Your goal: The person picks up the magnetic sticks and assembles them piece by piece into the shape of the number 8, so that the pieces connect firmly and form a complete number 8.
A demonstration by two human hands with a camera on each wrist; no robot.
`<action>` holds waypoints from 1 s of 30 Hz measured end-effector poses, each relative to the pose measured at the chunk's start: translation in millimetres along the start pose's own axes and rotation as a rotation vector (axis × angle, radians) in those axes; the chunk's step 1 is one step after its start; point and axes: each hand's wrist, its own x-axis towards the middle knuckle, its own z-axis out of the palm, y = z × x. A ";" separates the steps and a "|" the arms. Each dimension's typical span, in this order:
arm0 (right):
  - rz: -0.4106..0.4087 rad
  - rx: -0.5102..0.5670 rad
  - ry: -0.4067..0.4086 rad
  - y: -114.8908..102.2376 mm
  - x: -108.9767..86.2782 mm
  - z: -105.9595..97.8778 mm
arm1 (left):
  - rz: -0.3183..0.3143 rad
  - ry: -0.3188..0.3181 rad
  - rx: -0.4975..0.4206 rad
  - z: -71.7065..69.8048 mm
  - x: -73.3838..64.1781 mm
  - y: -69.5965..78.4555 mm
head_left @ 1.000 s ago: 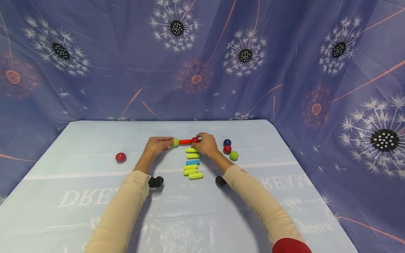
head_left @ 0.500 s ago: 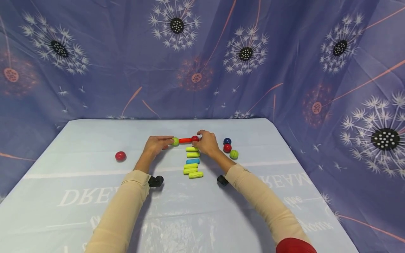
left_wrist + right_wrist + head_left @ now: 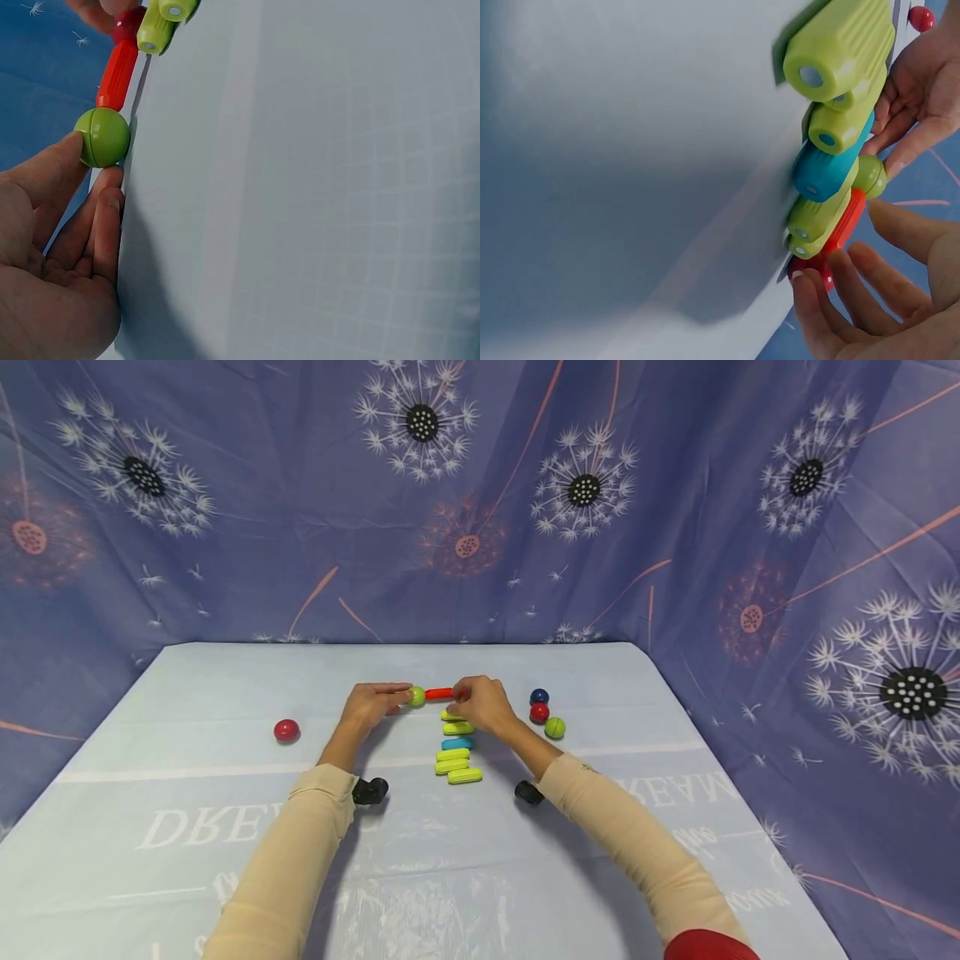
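Note:
My left hand pinches a green toy ball near the far edge of the table. A red toy rod runs from it to a red ball, end to end in one line. At that red ball is my right hand, its fingertips on either side; the hand hides the ball in the head view. Just nearer lie several yellow-green toy rods and one blue rod, roughly in a column. Metal discs show on the rod ends in the right wrist view.
Beyond my right hand sit a dark blue ball, another red ball and a green ball. One more red ball lies at the left. A patterned curtain rises behind the pale cloth-covered table.
My right hand shifts slightly left and its fingers come over the red ball, which showed before. The left hand stays on the green ball; the loose pieces stay put.

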 end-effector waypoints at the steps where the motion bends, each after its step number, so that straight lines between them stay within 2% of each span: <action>1: 0.005 -0.007 -0.010 -0.1 -0.7 0.0 | -0.001 -0.003 -0.001 -0.1 0.0 0.0; 8: 0.027 -0.038 -0.048 -0.5 -3.4 -0.3 | 0.006 -0.002 0.001 0.0 -1.1 0.6; 13: 0.048 -0.024 -0.070 -0.1 -5.3 -0.8 | 0.002 0.004 -0.002 0.7 -0.9 0.9; 30: 0.048 -0.030 -0.076 4.0 -2.2 6.2 | 0.010 0.002 0.014 1.9 -2.5 1.5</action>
